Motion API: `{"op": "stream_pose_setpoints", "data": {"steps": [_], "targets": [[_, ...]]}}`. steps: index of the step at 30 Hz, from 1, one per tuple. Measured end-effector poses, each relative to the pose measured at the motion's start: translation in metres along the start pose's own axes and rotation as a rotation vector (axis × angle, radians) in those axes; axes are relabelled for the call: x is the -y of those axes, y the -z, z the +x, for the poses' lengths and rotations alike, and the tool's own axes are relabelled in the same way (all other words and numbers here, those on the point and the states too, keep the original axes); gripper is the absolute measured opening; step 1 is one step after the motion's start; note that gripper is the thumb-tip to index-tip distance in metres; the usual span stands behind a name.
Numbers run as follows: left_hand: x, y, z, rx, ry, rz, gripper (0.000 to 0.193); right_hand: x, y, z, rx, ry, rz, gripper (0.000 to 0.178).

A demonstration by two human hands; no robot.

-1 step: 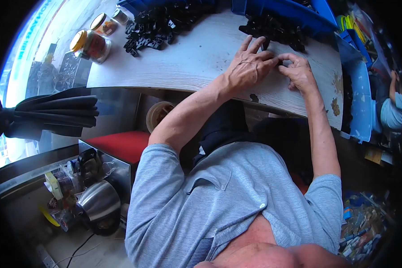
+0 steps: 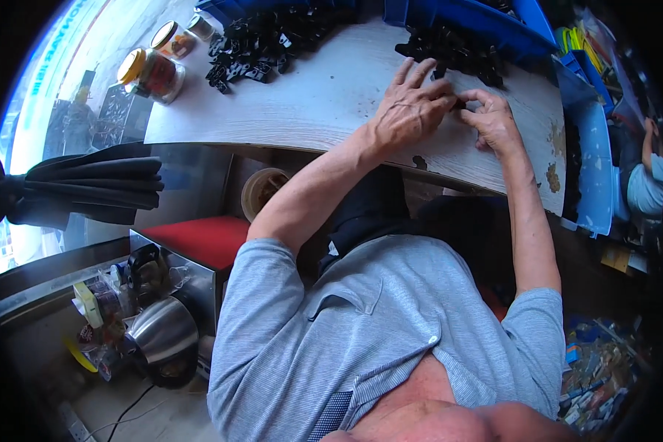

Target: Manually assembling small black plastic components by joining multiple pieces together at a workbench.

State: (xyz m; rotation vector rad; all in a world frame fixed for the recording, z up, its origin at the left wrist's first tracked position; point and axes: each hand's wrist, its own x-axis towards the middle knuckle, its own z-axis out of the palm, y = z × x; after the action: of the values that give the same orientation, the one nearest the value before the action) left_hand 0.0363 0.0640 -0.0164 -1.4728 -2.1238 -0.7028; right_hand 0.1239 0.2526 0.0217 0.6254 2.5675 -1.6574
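Both of my hands meet over the right part of the white tabletop [image 2: 302,103]. A small black part [image 2: 460,105], mostly hidden by fingers, shows between them. My left hand [image 2: 412,109] is palm down, thumb and forefinger closed at the part, other fingers stretched toward the far side. From the right, my right hand [image 2: 491,120] pinches the same part between thumb and forefinger, with its remaining fingers curled. Just beyond my fingertips lies a pile of black parts [image 2: 453,51]. A larger pile of black clip-like parts [image 2: 254,48] spreads at the far left.
Blue bins [image 2: 479,26] line the far edge, and a light-blue crate [image 2: 595,162] stands at the right. Jars [image 2: 151,74] sit at the far left corner. Left of me are a red-topped cabinet [image 2: 199,239] and a metal kettle [image 2: 166,331]. Another person [image 2: 648,177] is at far right.
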Motion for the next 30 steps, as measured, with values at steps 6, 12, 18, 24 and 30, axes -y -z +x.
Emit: {"op": "stream_pose_setpoints", "data": {"steps": [6,12,18,24,30], "targets": [[0.085,0.061,-0.043,-0.468,0.352,0.342,0.028,-0.001,0.001,-0.005,-0.099,0.013,-0.077,0.034],[0.119,0.098,-0.088,-0.057,0.433,0.558,0.036,-0.005,0.004,-0.003,-0.089,0.068,0.028,0.038],[0.1,0.088,-0.081,0.016,0.322,0.342,0.048,-0.017,0.022,-0.002,-0.101,0.018,0.383,0.045],[0.102,0.085,-0.078,0.012,0.27,0.233,0.05,-0.036,0.075,-0.005,-0.373,-0.063,0.535,0.042],[0.107,0.083,-0.065,0.037,0.239,0.249,0.028,-0.053,0.112,0.004,-0.77,-0.171,0.558,0.033]]}}
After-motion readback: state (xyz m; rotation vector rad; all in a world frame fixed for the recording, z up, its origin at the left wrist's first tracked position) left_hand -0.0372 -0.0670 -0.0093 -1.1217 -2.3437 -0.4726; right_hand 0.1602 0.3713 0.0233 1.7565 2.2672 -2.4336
